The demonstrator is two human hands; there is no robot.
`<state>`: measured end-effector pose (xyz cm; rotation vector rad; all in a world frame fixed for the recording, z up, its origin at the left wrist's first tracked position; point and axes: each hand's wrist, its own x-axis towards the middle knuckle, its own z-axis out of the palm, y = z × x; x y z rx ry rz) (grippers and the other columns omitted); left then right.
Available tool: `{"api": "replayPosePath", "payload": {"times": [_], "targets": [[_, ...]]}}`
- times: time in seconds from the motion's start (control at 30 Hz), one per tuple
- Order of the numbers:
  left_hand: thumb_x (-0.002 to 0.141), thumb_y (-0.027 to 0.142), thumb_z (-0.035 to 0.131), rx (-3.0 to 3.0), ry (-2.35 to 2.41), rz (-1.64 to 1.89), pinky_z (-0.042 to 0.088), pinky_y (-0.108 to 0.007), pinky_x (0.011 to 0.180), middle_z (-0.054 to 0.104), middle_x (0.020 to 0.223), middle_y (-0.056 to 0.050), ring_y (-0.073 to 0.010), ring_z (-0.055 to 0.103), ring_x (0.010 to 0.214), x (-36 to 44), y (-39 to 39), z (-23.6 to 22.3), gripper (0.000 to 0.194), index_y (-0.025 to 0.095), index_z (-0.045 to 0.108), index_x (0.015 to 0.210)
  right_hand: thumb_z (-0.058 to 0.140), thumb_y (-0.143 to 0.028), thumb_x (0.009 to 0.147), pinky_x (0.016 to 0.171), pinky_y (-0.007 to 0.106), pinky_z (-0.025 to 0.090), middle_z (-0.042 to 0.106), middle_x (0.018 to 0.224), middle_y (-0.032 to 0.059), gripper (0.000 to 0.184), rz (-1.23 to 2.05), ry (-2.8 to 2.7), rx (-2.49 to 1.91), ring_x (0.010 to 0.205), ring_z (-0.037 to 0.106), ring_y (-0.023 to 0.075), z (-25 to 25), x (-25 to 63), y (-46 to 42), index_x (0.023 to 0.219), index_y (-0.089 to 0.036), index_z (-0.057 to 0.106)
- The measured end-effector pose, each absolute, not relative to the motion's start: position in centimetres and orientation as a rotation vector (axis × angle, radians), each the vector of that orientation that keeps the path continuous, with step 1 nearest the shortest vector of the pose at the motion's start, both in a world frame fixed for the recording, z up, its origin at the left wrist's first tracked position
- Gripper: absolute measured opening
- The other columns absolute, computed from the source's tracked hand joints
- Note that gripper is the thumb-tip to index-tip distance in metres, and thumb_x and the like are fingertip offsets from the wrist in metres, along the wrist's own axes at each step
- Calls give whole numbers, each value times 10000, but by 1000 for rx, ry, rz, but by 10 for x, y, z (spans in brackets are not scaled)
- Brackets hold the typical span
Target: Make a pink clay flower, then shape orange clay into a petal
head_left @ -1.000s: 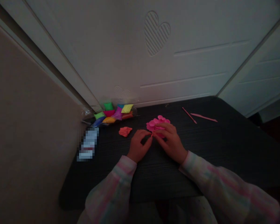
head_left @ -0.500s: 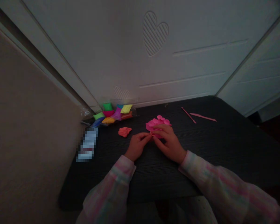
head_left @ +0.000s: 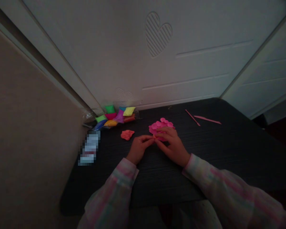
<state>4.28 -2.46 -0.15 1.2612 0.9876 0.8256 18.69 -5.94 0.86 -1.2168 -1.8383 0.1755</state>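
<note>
My left hand (head_left: 138, 147) comes in from the left with its fingertips pinched on a small orange clay piece (head_left: 154, 136). From the other side my right hand (head_left: 171, 144) meets it, thumb and finger closed at the same small piece. A bright pink clay shape (head_left: 160, 124), built of several round flat discs, lies on the table just beyond the fingertips. My right hand's fingers lie over its near part and hide it. To the left of my left hand rests a lump of orange clay (head_left: 127, 135).
A clear bag with several coloured clay packets (head_left: 114, 117) lies at the back left of the dark table (head_left: 157, 184). In front of it is a blurred-out pale item (head_left: 90, 148). Two thin pink modelling tools (head_left: 207, 119) lie at the right. A white panel (head_left: 124, 47) stands behind.
Both hands stay almost in place. The fingertips shift slightly around the small orange clay piece, and my right thumb sits a little closer to my left fingertips.
</note>
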Motion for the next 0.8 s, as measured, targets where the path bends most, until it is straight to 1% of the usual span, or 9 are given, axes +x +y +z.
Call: {"api": "replayPosePath", "payload": {"times": [0.13,0.27,0.33,0.47,0.57,0.67,0.8], "targets": [[586,202,623,1222,994,843,366,-205,621,617,644,34,-90,516,618,43,-25,-3,67,168,635,642,541,-233,697,823,369,356,555,940,53,123,180,-1823,-1212,936,471,185,7,187,-59,814,-205,563],[570,200,636,1236,1002,847,363,-208,618,611,621,32,-90,512,607,43,-25,-2,56,160,630,608,538,-214,698,817,365,366,558,927,49,104,219,-1807,-1209,922,479,180,8,186,-59,798,-207,565],[570,202,637,1215,993,846,361,-209,614,612,629,30,-89,509,604,43,-25,-2,67,161,631,623,532,-204,703,812,359,374,560,915,49,94,242,-1790,-1209,911,484,176,10,186,-59,790,-206,568],[593,215,623,1185,955,819,353,-207,594,610,652,25,-83,492,593,44,-26,-1,128,168,640,711,523,-210,716,794,345,394,567,878,49,91,300,-1725,-1206,881,498,168,12,186,-58,793,-203,571],[620,240,600,1218,963,819,345,-211,576,596,611,18,-84,475,571,44,-25,0,120,156,643,694,522,-214,721,798,334,397,568,868,45,94,358,-1678,-1202,877,502,159,12,186,-58,798,-204,573],[636,250,587,1259,956,839,340,-213,578,591,612,13,-84,469,575,43,-24,-1,120,153,643,680,523,-213,720,806,333,395,564,881,39,90,417,-1643,-1213,882,502,154,10,186,-57,795,-210,574],[636,243,594,1171,880,862,333,-213,579,591,652,12,-78,465,588,43,-25,-6,138,162,635,739,525,-214,719,797,328,400,566,879,34,80,459,-1598,-1210,874,507,150,8,187,-55,783,-213,574]]}}
